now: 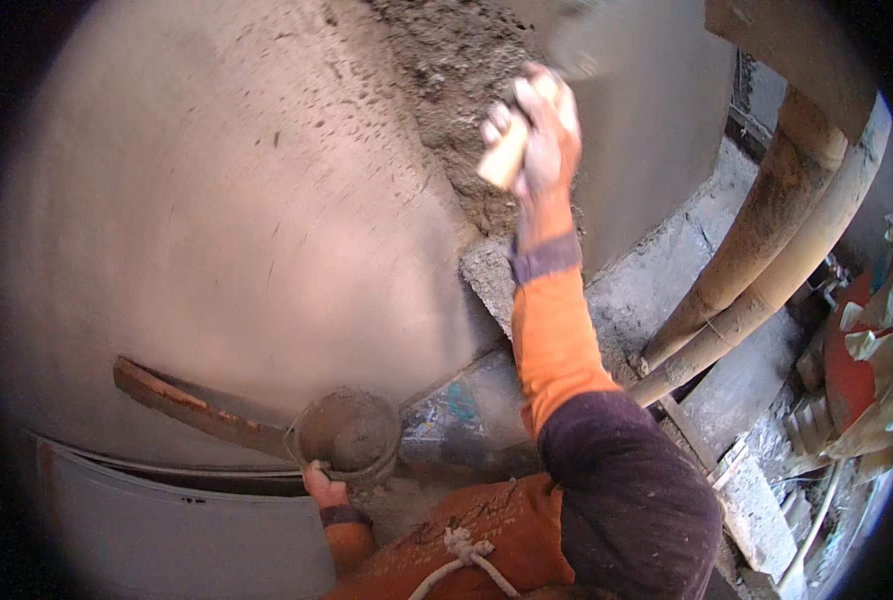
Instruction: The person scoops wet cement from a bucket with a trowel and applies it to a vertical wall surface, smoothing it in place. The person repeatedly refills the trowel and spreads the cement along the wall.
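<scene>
My right hand (544, 135) is wrapped round the pale handle of a trowel (503, 158), raised against the wall. Motion blurs the hand, and the trowel's blade is hard to make out. Beside it runs a strip of rough wet mortar (456, 75), with smoother grey plaster (266, 230) to the left. Low in the view, my left hand (323, 483) grips the rim of a round bucket (301, 440) close to my body. Some grey mortar (356, 435) shows inside the bucket.
Thick bamboo poles (766, 265) slant along the right side. Rubble and torn sacks (856, 370) lie beyond them. A long wooden strip (191, 405) is left of the bucket, above a pale grey panel (176, 530). A mortar-caked board (488, 283) stands under my right forearm.
</scene>
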`<action>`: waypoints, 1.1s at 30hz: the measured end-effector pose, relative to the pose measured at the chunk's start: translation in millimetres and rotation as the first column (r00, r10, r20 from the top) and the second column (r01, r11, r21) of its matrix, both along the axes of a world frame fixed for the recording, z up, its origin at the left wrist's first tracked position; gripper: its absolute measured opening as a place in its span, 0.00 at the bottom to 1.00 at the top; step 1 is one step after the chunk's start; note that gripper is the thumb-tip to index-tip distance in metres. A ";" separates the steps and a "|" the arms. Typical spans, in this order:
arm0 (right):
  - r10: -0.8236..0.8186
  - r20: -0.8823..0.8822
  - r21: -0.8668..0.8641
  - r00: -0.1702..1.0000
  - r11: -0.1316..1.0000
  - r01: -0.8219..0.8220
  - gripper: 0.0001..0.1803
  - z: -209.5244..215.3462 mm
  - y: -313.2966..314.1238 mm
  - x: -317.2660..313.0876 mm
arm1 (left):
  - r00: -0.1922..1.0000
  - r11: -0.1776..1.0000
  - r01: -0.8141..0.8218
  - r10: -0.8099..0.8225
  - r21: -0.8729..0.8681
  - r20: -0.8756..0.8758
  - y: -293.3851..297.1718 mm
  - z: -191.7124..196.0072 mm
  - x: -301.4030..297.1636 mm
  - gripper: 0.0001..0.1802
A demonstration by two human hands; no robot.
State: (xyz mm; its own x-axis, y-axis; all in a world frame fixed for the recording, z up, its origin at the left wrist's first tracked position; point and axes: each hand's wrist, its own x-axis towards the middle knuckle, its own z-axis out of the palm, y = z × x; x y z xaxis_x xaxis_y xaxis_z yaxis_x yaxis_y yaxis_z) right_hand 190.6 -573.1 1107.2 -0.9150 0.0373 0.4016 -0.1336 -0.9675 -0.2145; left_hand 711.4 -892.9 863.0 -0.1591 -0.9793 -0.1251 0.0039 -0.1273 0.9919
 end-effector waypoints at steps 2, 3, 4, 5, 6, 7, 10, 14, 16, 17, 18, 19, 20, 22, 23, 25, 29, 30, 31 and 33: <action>-0.347 0.188 0.278 0.919 0.916 0.289 0.21 -37.8 -12.5 18.9 | 0.988 0.992 0.001 0.019 0.127 -0.156 -0.5 8.4 -14.4 0.20; -0.543 0.234 0.402 0.806 0.809 0.429 0.22 -72.7 -25.8 8.9 | 0.980 0.988 0.062 -0.034 0.141 -0.198 -4.6 4.2 -14.9 0.19; -0.730 0.238 0.528 0.640 0.651 0.545 0.22 -107.1 -36.4 -5.9 | 0.958 0.926 0.250 -0.193 -0.282 0.214 -8.1 -5.7 -15.1 0.19; -0.722 0.381 0.543 0.577 0.680 0.492 0.21 -125.7 -48.7 -11.8 | 0.782 0.650 0.529 -0.123 -0.546 0.611 -12.7 -15.1 -7.4 0.19; -0.702 0.514 0.550 0.492 0.710 0.439 0.19 -145.1 -59.4 -20.2 | 0.522 0.257 0.801 0.142 -0.541 0.841 -17.5 -23.9 -2.8 0.19; -0.530 0.600 0.482 0.599 0.837 0.258 0.17 -170.8 -72.0 -34.6 | 0.664 0.504 0.683 -0.129 -0.528 0.736 -31.1 -40.8 -2.2 0.20; -0.108 -0.226 0.915 0.968 0.319 0.249 0.14 -159.2 -139.5 29.5 | 0.855 0.805 0.505 -0.415 -0.312 0.311 -72.7 -66.5 -12.3 0.22; 0.364 -0.479 0.877 0.799 0.243 0.415 0.24 -111.9 -130.5 201.2 | 0.948 0.947 0.318 -0.317 -0.036 0.039 -2.9 -25.2 -50.7 0.25; 0.674 -0.218 0.976 0.706 0.133 0.175 0.20 -111.1 -99.4 235.0 | 0.977 0.973 0.179 -0.159 0.144 -0.140 4.2 -9.0 -56.6 0.26; 0.767 -0.100 0.995 0.634 0.065 0.078 0.20 -122.1 -79.6 236.3 | 0.968 0.974 0.213 -0.200 0.078 -0.153 3.3 -12.1 -56.9 0.27; 0.839 0.018 1.000 0.544 -0.015 -0.010 0.20 -136.8 -60.8 232.0 | 0.957 0.970 0.245 -0.240 0.010 -0.164 7.9 -7.5 -64.6 0.28; 0.824 0.222 0.974 0.522 -0.215 -0.075 0.19 -148.1 -46.5 230.7 | 0.953 0.965 0.258 -0.247 0.045 -0.177 12.9 -3.0 -70.2 0.29; 0.758 0.421 0.902 0.498 -0.408 -0.141 0.17 -161.8 -32.3 228.6 | 0.946 0.955 0.285 -0.265 0.085 -0.189 33.2 19.6 -84.8 0.30; 0.671 0.563 0.826 0.483 -0.468 -0.313 0.17 -210.8 -28.7 226.2 | 0.913 0.913 0.399 -0.386 0.089 -0.130 42.6 28.9 -97.6 0.33; 0.644 0.604 0.797 0.470 -0.490 -0.353 0.17 -230.7 -33.0 225.2 | 0.874 0.873 0.485 -0.482 0.054 -0.064 35.9 18.0 -108.1 0.34; 0.607 0.671 0.741 0.426 -0.532 -0.410 0.18 -277.0 -45.3 230.9 | 0.798 0.801 0.598 -0.598 0.018 0.071 36.3 8.9 -128.2 0.37; 0.720 0.662 0.530 0.210 -0.251 -0.810 0.20 -320.8 -21.8 248.1 | 0.777 0.778 0.628 -0.628 -0.004 -0.038 49.3 11.3 -158.5 0.35; 0.727 0.684 0.286 0.066 -0.183 -0.941 0.21 -327.1 -14.3 246.5 | 0.774 0.780 0.626 -0.615 0.026 -0.151 57.4 23.1 -163.6 0.34; 0.753 0.656 0.239 0.053 -0.141 -0.961 0.21 -323.2 -12.9 245.1 | 0.766 0.781 0.622 -0.592 0.059 -0.252 58.5 29.2 -169.0 0.34; 0.750 0.661 0.043 -0.013 -0.055 -0.998 0.20 -310.1 -4.2 253.2 | 0.739 0.773 0.633 -0.591 0.033 -0.324 57.2 20.6 -174.4 0.33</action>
